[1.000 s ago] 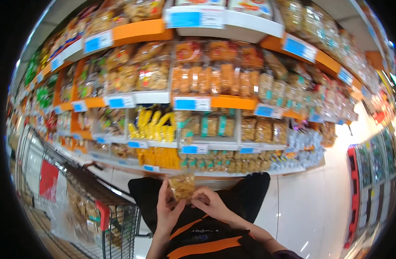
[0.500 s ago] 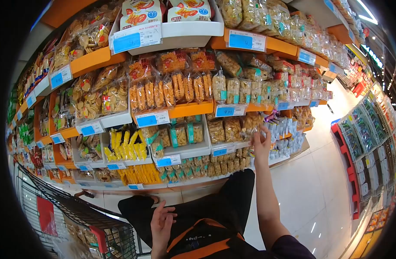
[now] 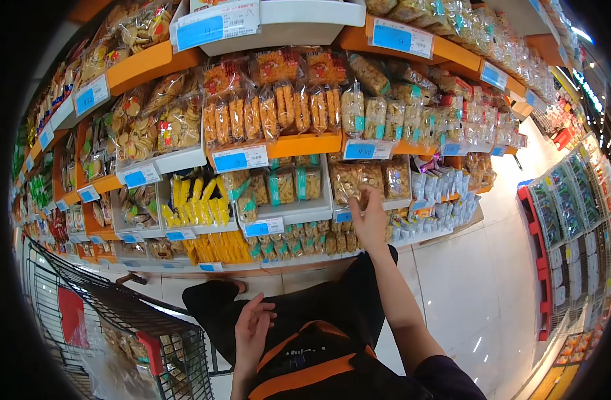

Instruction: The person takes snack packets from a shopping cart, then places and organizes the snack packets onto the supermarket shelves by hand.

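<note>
Right hand (image 3: 371, 221) has shifted left across the packs (image 3: 345, 179) since the earlier frame. Nearest, the left hand (image 3: 253, 327) hangs half open and empty over the lap (image 3: 315, 303). Farther out, the right hand is half curled before the middle pack (image 3: 370, 173) (contact or grip: cannot tell). Packs stand in a bin (image 3: 400, 203) below the orange shelf edge (image 3: 302, 144).

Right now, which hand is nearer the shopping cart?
Left. The left hand is apart from the shopping cart, to its right; the right hand is farther off, in front of the brown snack packs.
</note>
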`<state>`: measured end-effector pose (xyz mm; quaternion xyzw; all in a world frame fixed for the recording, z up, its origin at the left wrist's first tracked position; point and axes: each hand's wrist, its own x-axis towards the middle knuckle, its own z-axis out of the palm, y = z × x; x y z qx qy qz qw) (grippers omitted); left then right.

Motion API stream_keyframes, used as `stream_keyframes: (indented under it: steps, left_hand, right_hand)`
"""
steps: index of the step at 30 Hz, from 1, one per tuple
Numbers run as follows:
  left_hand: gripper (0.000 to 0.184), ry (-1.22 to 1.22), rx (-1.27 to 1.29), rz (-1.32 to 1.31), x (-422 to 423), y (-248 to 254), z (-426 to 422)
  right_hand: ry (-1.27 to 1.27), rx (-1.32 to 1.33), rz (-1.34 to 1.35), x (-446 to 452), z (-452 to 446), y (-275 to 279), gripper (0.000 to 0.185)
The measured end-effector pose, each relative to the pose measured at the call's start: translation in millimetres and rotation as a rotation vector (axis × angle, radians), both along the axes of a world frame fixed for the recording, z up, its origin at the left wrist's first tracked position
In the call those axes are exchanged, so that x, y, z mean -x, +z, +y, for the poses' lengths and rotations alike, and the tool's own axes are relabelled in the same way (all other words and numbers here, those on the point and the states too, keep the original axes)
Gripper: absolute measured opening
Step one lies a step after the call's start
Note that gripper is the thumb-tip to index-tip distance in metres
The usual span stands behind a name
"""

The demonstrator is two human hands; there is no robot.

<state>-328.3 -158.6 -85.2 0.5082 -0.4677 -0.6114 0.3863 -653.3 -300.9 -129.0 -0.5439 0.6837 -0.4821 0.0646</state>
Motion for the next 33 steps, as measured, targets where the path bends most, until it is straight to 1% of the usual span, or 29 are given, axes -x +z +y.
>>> stream_keyframes:
  steps: [2, 3, 6, 7, 11, 14, 17, 20, 22, 24, 26, 28, 30, 32, 33]
  left_hand:
    - [0.040, -0.012, 0.022, -0.005, -2, -2, -1]
    - [0.039, -0.014, 0.038, -0.010, -3, -6, -2]
    - [0.039, -0.006, 0.020, 0.000, -5, -13, -1]
    - [0.039, 0.000, 0.003, 0.009, -4, -14, 0]
    - [0.038, -0.031, -0.017, -0.007, -1, -19, 0]
    - [0.038, -0.048, -0.019, 0.004, 1, -24, -4]
    - [0.038, -0.075, 0.008, 0.014, 3, -32, -10]
    - [0.036, -0.103, 0.044, 0.004, 7, -30, -10]
    - [0.035, -0.124, 0.063, -0.003, 13, -22, -12]
    - [0.036, -0.187, 0.051, -0.038, 12, -23, -8]
    - [0.036, -0.190, 0.061, -0.049, 12, -25, -4]
    - [0.036, -0.193, 0.092, -0.092, 9, -22, 3]
    - [0.037, -0.160, 0.117, -0.116, 2, -21, 8]
    - [0.037, -0.108, 0.142, -0.115, -3, -26, 13]
    - [0.038, -0.108, 0.151, -0.129, -7, -32, 15]
  right_hand:
    - [-0.109, 0.102, 0.405, -7, 1, 19, 0.040]
    - [-0.121, 0.003, 0.453, -5, 1, 18, 0.046]
    - [0.083, 0.106, 0.391, 1, -16, 20, 0.054]
    - [0.172, 0.057, 0.411, 7, -21, 15, 0.066]
    - [0.234, -0.112, 0.580, 23, -35, 0, 0.078]
    - [0.282, -0.259, 0.686, 38, -46, 1, 0.078]
    - [0.268, -0.295, 0.713, 43, -49, -1, 0.077]
    - [0.243, -0.135, 0.675, 39, -47, -11, 0.076]
    - [0.279, -0.143, 0.667, 38, -44, -12, 0.072]
    - [0.283, -0.162, 0.663, 38, -43, -12, 0.072]
    - [0.252, -0.169, 0.698, 37, -42, -14, 0.075]
    - [0.270, -0.142, 0.676, 39, -41, -17, 0.077]
    - [0.223, -0.132, 0.629, 26, -33, -9, 0.079]
    - [0.154, -0.013, 0.613, 2, -26, -1, 0.080]
    - [0.193, 0.083, 0.573, -15, -27, 5, 0.080]
